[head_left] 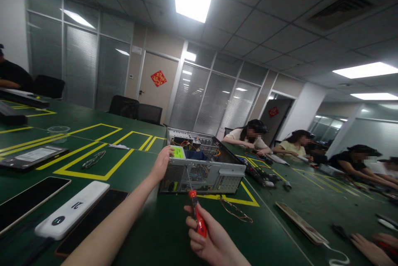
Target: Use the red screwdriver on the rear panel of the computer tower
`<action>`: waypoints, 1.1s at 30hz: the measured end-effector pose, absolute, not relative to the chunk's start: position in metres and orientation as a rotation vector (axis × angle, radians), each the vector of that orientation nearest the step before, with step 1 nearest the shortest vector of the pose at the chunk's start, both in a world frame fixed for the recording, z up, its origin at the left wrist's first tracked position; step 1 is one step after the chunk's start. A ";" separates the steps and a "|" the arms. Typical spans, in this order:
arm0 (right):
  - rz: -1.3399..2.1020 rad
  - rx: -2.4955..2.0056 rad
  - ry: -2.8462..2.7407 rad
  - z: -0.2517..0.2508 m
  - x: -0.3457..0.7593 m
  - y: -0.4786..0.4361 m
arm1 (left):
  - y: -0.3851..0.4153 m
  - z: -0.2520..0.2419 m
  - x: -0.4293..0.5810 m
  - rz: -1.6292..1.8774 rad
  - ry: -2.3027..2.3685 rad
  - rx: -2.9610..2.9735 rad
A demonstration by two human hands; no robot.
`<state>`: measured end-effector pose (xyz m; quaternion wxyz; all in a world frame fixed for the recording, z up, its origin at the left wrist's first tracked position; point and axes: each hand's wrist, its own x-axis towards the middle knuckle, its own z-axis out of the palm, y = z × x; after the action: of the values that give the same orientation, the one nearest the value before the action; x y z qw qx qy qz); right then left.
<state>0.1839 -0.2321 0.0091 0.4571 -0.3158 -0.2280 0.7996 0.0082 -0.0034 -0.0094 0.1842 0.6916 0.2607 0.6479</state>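
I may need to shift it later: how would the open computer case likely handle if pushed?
The computer case looks like sheet metal, so it should stay fairly stiff. With components inside, it is probably rather heavy. Lying broad and low on the table, it seems likelier to slide than tip.

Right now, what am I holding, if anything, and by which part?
Your right hand holds a red screwdriver by its handle. Your left hand touches the computer case at its near left corner; I can't tell whether it grips.
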 end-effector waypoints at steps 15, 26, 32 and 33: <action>1.986 -0.754 -0.243 0.012 0.188 -0.226 | -0.003 -0.011 0.008 1.847 0.731 1.961; 1.884 -0.885 -0.171 0.016 0.183 -0.226 | -0.004 -0.009 0.008 1.843 0.735 1.945; 1.918 -0.784 -0.199 0.013 0.188 -0.224 | -0.003 -0.010 0.008 1.849 0.724 1.959; 1.908 -0.772 -0.210 0.012 0.188 -0.224 | -0.003 -0.010 0.008 1.846 0.726 1.962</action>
<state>0.1881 -0.2235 0.0117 0.5111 -0.3208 -0.0871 0.7926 0.0078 -0.0033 -0.0096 0.1750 0.6925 0.2561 0.6514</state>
